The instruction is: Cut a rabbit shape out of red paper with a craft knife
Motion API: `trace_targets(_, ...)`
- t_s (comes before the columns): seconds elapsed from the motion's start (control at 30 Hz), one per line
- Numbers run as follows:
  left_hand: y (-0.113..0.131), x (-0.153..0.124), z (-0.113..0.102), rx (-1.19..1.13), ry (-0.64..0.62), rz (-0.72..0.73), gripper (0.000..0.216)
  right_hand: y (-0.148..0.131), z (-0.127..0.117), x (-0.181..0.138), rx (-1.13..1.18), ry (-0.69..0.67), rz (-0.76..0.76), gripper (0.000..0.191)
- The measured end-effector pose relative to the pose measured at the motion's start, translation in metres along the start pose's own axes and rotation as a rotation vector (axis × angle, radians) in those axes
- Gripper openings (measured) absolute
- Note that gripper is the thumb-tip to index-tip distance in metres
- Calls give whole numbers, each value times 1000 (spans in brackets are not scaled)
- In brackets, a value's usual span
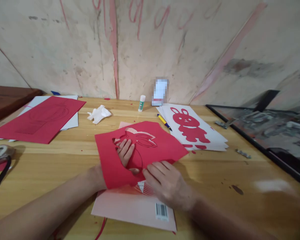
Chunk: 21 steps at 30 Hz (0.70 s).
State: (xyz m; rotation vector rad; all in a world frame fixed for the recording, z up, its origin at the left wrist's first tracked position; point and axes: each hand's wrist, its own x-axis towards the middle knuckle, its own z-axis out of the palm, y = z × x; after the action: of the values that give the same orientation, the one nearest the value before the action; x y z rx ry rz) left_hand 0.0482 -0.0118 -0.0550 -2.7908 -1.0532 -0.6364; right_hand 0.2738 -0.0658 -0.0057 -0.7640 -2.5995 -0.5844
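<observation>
L hand (125,151) under red sheet (140,150), fingers thru cutout, grip unclear; R hand (165,181) pinches its near edge, above pink pad (130,208).

Two bare forearms enter from the lower edge, no sleeves, watch or bracelet visible. The left hand (125,154) and right hand (166,185) are ungloved, with no rings seen; fingernails appear short and unpainted.
</observation>
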Motion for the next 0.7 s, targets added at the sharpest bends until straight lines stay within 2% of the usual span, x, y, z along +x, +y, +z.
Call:
trace_targets(0.13,-4,-1,10,5,87,21,82,8,5,-2,38,-32,145,32)
trace_targets(0.27,-5,4,6,19,64,48,75,13,12,-6,55,-65,215,38)
trace_targets(0.4,-6,5,12,43,60,62,73,14,19,-11,8,-100,202,38)
trace_targets(0.5,-6,4,15,64,45,11,77,14,20,-13,-24,-118,197,37)
trace_targets(0.7,-3,5,-1,70,-77,13,75,13,16,-12,-48,-176,199,37)
